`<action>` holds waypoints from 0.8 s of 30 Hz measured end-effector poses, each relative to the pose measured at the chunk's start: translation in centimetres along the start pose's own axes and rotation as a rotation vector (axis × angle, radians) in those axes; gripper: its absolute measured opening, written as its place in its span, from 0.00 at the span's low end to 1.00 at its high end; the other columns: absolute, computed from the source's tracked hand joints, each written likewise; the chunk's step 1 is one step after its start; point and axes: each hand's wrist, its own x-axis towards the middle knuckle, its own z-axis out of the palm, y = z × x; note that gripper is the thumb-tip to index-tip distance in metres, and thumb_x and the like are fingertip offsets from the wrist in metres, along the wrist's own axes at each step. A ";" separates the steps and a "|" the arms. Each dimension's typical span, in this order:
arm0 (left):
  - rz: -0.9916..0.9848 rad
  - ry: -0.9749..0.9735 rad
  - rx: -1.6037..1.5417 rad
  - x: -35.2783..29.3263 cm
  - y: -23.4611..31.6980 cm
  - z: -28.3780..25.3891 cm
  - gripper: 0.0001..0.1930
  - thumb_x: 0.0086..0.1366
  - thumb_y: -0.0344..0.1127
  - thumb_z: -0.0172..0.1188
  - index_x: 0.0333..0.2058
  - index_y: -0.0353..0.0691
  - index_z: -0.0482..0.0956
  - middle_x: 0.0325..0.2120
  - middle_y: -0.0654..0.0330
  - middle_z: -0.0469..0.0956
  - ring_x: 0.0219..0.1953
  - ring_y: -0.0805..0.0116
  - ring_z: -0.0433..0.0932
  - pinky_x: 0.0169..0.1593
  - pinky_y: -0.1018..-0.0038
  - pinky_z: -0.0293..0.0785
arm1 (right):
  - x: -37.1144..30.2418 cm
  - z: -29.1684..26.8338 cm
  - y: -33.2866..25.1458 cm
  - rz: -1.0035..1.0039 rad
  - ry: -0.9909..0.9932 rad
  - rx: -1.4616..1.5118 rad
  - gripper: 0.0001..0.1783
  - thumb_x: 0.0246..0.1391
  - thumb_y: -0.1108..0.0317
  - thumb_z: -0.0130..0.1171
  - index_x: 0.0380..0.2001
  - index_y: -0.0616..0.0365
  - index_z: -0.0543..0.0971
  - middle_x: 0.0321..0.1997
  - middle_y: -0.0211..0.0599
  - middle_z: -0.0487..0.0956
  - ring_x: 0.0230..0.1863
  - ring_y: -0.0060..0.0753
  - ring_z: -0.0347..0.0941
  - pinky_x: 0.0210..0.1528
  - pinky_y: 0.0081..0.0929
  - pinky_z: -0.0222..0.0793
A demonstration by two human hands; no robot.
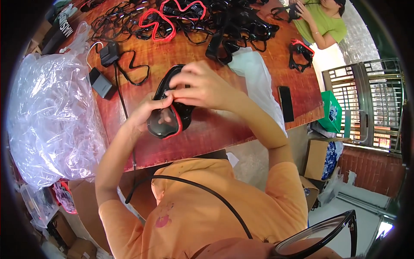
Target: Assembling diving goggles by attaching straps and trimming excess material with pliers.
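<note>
A pair of black goggles (164,125) with a dark clear lens and red trim is held just above the near part of the wooden table. My left hand (145,113) grips it at the left edge, the thumb on top, and some fingers show through the lens. On its far right side, my right hand (199,86) has bent fingers pressed on the frame, the thumb close to the left thumb. The exact spot pinched by the right fingertips is partly hidden.
A large heap of black goggles and straps (233,26), with red frames (157,28) among it, covers the far table. Clear plastic bags (56,116) bulge at left. A power bank (101,83), a white sheet (258,77) and a phone (286,103) lie around. Another person (321,23) sits far right.
</note>
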 end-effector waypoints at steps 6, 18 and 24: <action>0.447 0.273 -0.056 -2.5 -2.1 2.4 0.19 0.57 0.47 0.67 0.31 0.35 0.76 0.19 0.57 0.78 0.14 0.74 0.72 0.19 0.81 0.64 | -10.6 1.0 -1.2 0.709 0.410 0.165 0.48 0.36 0.51 0.75 0.60 0.54 0.66 0.54 0.46 0.65 0.55 0.47 0.63 0.59 0.41 0.60; 1.172 0.527 0.289 -5.9 -2.8 4.3 0.18 0.56 0.36 0.69 0.38 0.29 0.74 0.27 0.58 0.76 0.29 0.69 0.77 0.35 0.76 0.74 | -8.3 0.8 -2.4 1.292 0.882 0.562 0.10 0.60 0.66 0.54 0.41 0.60 0.74 0.35 0.42 0.77 0.27 0.33 0.73 0.42 0.33 0.71; 1.288 0.606 0.373 -5.4 -3.2 4.2 0.42 0.50 0.41 0.73 0.57 0.29 0.57 0.46 0.53 0.70 0.45 0.64 0.72 0.48 0.69 0.69 | 0.6 -2.7 -8.1 0.518 1.497 1.000 0.29 0.61 0.47 0.39 0.49 0.63 0.70 0.44 0.47 0.75 0.47 0.46 0.70 0.58 0.46 0.61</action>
